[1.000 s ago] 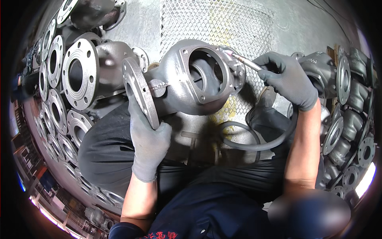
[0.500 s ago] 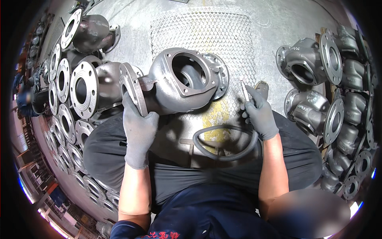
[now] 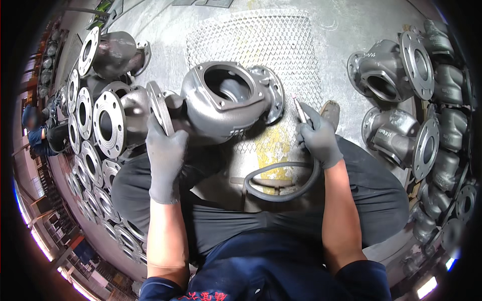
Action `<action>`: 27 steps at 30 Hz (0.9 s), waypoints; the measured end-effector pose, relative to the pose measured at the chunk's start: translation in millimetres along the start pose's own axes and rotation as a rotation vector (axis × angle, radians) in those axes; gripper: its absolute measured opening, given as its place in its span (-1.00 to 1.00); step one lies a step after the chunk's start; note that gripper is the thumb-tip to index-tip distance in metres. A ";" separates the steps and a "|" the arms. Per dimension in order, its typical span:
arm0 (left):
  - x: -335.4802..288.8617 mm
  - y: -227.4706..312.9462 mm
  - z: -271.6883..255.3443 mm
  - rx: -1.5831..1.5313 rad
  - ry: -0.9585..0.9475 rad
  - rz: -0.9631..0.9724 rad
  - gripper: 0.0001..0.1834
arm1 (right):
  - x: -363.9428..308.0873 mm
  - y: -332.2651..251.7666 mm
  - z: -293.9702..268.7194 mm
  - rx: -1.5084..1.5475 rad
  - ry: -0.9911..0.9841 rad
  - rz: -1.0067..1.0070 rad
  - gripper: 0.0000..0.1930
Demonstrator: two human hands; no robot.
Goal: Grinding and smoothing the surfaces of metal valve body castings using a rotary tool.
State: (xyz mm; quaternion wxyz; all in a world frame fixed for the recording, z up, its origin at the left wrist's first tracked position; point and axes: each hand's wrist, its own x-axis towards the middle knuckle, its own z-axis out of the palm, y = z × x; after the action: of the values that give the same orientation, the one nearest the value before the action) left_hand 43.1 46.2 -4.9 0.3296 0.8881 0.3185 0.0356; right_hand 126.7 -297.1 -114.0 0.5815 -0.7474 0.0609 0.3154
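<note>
A grey cast-metal valve body (image 3: 213, 118) lies in front of me between my spread knees, its square-rimmed opening facing up. My left hand (image 3: 166, 163), in a grey glove, is closed around the lower edge of its left flange (image 3: 160, 108). In my gloved right hand (image 3: 321, 143) is a slim pen-shaped air grinder (image 3: 300, 110), gripped like a pencil. Its tip points up and away, a little right of the right flange (image 3: 275, 95) and apart from it. A ribbed grey hose (image 3: 271, 196) loops on the floor below the right hand.
Several flanged valve bodies (image 3: 118, 125) crowd the left side, in rows running back toward me. More castings (image 3: 386, 72) stand at the right, some stacked. A diamond-pattern metal mesh (image 3: 296, 40) lies on the floor ahead. Another person (image 3: 37, 133) is at the far left edge.
The valve body has turned slightly, its opening shifting left. Both hands have moved a little left, the left still on the flange, the right still holding the grinder. The view has shifted slightly.
</note>
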 end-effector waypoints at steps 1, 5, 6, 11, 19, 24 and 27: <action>4.6 3.7 -2.3 0.004 -0.003 -0.025 -0.40 | 0.6 1.9 1.1 -0.002 -0.006 0.005 -0.37; 29.1 32.7 0.4 -0.056 -0.001 -0.109 -0.45 | 8.9 10.9 5.9 -0.054 0.048 0.026 -0.37; 35.4 36.4 0.0 0.005 -0.022 -0.033 -0.34 | 11.6 13.3 6.8 -0.063 0.073 0.028 -0.39; 45.0 39.5 9.6 -0.198 -0.130 -0.027 -0.15 | 26.6 6.7 12.8 -0.090 0.101 0.068 -0.40; 48.7 37.4 18.0 -0.050 0.036 0.163 -0.28 | 69.6 -2.1 32.1 -0.395 0.023 -0.065 -0.43; 46.0 38.0 17.5 -0.102 0.034 0.082 -0.42 | 110.2 -17.5 24.3 -0.655 0.073 -0.193 -0.49; 45.0 30.8 15.7 -0.142 0.057 0.084 -0.51 | 119.7 -33.0 25.1 -0.755 0.001 -0.169 -0.52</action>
State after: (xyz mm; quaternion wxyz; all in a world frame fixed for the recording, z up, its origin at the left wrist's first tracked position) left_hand 99.9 46.0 -5.1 0.3806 0.8737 0.2870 0.0973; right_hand 226.8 -230.8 -154.6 0.2893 -0.9115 -0.1212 0.2661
